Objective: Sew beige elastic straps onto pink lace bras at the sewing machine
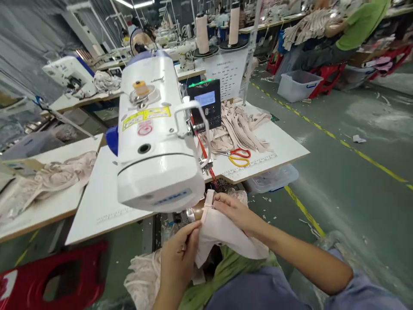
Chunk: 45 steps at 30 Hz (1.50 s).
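Bra cup piece (222, 234), pale pink, sits off the desk (97, 193), held in the air just below its front edge and under the sewing machine (155, 137) head. I see both grips closed on it: left hand (177, 254) pinches the lower-left edge, right hand (235, 213) clamps the top w/ fingers over the strap tab (209, 200). Long axis runs from the tab down-right toward my lap; tab end points up at the needle area. Right hand is nearer the machine. Scissors (238, 157) lie near the desk's right front edge, well apart.
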{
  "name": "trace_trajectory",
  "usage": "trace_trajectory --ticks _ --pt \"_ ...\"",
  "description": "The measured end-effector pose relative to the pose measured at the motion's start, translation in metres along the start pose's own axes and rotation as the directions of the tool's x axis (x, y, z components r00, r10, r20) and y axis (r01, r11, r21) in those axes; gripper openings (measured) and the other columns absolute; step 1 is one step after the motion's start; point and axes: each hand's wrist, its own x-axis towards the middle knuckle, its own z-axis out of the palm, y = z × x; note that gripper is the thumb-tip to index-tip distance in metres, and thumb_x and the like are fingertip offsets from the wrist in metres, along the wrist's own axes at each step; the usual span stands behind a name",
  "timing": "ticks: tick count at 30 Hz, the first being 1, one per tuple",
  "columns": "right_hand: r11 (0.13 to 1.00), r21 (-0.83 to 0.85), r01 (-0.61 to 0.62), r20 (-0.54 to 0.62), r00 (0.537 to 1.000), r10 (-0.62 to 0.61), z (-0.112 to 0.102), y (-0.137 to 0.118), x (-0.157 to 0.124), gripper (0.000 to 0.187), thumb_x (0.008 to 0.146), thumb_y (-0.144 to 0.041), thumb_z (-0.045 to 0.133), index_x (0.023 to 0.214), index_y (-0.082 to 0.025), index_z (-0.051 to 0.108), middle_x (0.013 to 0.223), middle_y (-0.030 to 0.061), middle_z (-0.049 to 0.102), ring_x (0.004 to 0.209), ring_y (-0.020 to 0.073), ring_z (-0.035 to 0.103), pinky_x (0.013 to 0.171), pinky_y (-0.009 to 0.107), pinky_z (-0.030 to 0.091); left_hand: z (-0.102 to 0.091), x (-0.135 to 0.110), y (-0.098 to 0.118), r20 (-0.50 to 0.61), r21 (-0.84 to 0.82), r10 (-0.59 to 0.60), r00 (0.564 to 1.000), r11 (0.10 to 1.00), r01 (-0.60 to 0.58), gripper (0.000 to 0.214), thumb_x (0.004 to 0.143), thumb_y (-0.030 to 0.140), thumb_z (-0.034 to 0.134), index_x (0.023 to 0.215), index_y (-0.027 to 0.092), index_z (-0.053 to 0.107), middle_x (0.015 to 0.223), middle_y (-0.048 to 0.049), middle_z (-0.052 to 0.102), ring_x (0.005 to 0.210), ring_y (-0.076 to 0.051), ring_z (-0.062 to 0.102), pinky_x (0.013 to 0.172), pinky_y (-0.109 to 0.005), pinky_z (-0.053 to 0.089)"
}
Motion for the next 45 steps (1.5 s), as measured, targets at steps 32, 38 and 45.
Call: trace_trajectory --ticks 32,38,45 --pt "0.404 -0.64 0.653 0.437 0.742 -0.507 -0.001 0.036 -0.069 0.016 0.093 -0.033 0.061 0.094 -0.031 0.077 0.094 0.0068 0.068 0.084 0.0213 0.062 0.077 0.039 0.051 0.011 -0.032 -0.008 -0.081 0.424 0.496 0.865 0.802 -0.42 0.015 0.097 0.022 0.049 0.094 0.016 0.063 0.058 0.0001 0.061 0.055 -0.016 0.053 0.055 -0.03 0.036" --pt "0.428 -0.619 0.659 0.424 0.739 -0.523 -0.002 0.037 -0.068 0.017 0.092 -0.029 0.062 0.098 -0.032 0.077 0.096 0.0063 0.068 0.085 0.0213 0.063 0.078 0.039 0.052 0.009 -0.032 -0.008 -0.066 0.404 0.493 0.867 0.808 -0.429 0.021 0.097 0.026 0.049 0.091 0.015 0.065 0.056 0.0002 0.058 0.052 -0.016 0.05 0.053 -0.03 0.036" --pt "0.609 -0.598 0.521 0.312 0.852 -0.421 0.006 0.04 -0.073 0.013 0.089 -0.03 0.067 0.098 -0.033 0.075 0.094 0.0044 0.066 0.086 0.0225 0.063 0.081 0.041 0.051 0.01 -0.029 -0.01 -0.059 0.407 0.49 0.87 0.807 -0.427 0.021 0.098 0.027 0.049 0.092 0.015 0.065 0.055 0.0004 0.058 0.051 -0.015 0.049 0.053 -0.029 0.035"
